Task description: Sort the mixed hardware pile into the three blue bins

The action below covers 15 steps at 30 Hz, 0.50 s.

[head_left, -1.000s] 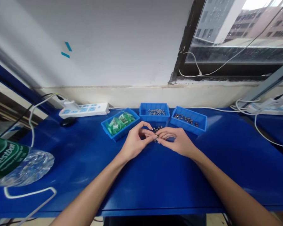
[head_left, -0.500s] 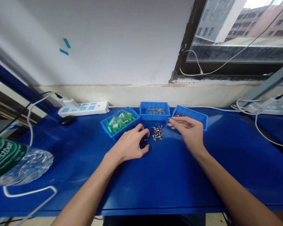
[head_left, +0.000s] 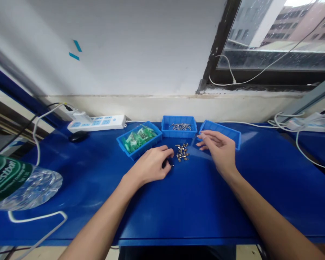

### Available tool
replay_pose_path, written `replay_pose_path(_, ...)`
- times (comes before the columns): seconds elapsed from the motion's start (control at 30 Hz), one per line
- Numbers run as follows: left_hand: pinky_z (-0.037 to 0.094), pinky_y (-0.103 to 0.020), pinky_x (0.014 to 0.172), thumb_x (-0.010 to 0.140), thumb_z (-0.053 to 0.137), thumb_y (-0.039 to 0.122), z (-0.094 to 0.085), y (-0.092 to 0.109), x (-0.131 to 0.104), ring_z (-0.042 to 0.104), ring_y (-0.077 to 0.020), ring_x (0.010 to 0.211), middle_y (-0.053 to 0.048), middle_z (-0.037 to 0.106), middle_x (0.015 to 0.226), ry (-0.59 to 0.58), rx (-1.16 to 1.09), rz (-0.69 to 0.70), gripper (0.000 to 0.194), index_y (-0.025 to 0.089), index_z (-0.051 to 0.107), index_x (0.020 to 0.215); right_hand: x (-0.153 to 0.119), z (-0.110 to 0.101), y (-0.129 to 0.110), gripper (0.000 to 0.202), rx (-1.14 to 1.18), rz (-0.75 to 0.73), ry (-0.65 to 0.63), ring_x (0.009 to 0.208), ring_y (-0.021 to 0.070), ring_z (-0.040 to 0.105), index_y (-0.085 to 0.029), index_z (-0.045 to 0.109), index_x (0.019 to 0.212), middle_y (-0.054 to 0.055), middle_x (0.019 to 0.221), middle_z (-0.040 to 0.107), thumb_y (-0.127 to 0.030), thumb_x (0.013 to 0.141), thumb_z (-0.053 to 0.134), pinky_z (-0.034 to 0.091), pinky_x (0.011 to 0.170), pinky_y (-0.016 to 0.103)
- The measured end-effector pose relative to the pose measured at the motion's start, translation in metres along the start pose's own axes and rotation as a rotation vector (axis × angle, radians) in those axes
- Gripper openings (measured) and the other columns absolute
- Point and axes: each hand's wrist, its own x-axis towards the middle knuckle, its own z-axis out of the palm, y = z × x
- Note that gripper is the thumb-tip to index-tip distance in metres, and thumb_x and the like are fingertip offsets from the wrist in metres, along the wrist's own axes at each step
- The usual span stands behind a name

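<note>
Resting mid-frame, left hand (head_left: 151, 167) pinches a tiny part (head_left: 172, 165), right hand (head_left: 219, 151) loose and empty beside screws (head_left: 182, 152); a nudge could scatter them.

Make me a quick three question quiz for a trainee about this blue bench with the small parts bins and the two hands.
1. True or false: the left hand rests on the blue bench, just left of the loose pile of small metal parts.
2. Multiple choice: what does the leftmost bin hold? A) green and clear plastic pieces B) coins C) batteries
3. Fill in: the right hand is at the front of the ____ of the three bins.

Key
1. True.
2. A.
3. Rightmost bin; the hand covers most of it, so its contents do not show. The middle bin holds thin metal pins.
</note>
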Motion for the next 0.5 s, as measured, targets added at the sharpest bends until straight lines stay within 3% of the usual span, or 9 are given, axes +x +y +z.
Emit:
replay_pose_path(0.13, 0.049, -0.031, 0.07, 0.089, 0.057, 0.021, 0.0, 0.003, 0.001, 0.06, -0.0177, 0.076, -0.005, 0.061, 0.096, -0.052, -0.015, 0.03, 0.013, 0.018, 0.064, 0.1, 0.0, 0.0, 0.002, 0.025, -0.009, 0.01, -0.03, 0.065, 0.0197, 0.074, -0.015, 0.075, 0.098, 0.01, 0.088, 0.078, -0.033, 0.081, 0.075, 0.06, 0.054, 0.031)
replay_pose_path(0.23, 0.049, -0.03, 0.071, 0.093, 0.053, 0.015, 0.005, -0.002, 0.002, 0.061, -0.0171, 0.077, -0.005, 0.061, 0.093, -0.063, -0.045, 0.058, 0.011, 0.017, 0.063, 0.096, 0.0, 0.0, 0.002, 0.023, -0.02, 0.014, -0.059, 0.063, 0.0191, 0.073, -0.016, 0.074, 0.097, 0.01, 0.087, 0.078, -0.033, 0.082, 0.074, 0.06, 0.054, 0.032)
replay_pose_path(0.4, 0.049, -0.029, 0.072, 0.091, 0.058, 0.01, 0.011, -0.007, 0.005, 0.061, -0.0161, 0.078, -0.003, 0.063, 0.091, 0.059, -0.166, 0.034, 0.011, 0.017, 0.062, 0.098, -0.001, 0.0, -0.001, 0.024, -0.071, 0.048, -0.132, 0.063, 0.0188, 0.072, -0.015, 0.073, 0.097, 0.01, 0.084, 0.077, -0.034, 0.082, 0.072, 0.059, 0.056, 0.032)
replay_pose_path(0.5, 0.051, -0.029, 0.074, 0.09, 0.064, 0.012, 0.011, -0.003, 0.008, 0.062, -0.0148, 0.078, -0.002, 0.066, 0.089, 0.164, -0.324, -0.011, 0.01, 0.018, 0.062, 0.098, -0.004, 0.001, -0.004, 0.024, -0.118, 0.085, -0.322, 0.065, 0.019, 0.073, -0.015, 0.074, 0.097, 0.008, 0.081, 0.077, -0.033, 0.081, 0.074, 0.06, 0.06, 0.032)
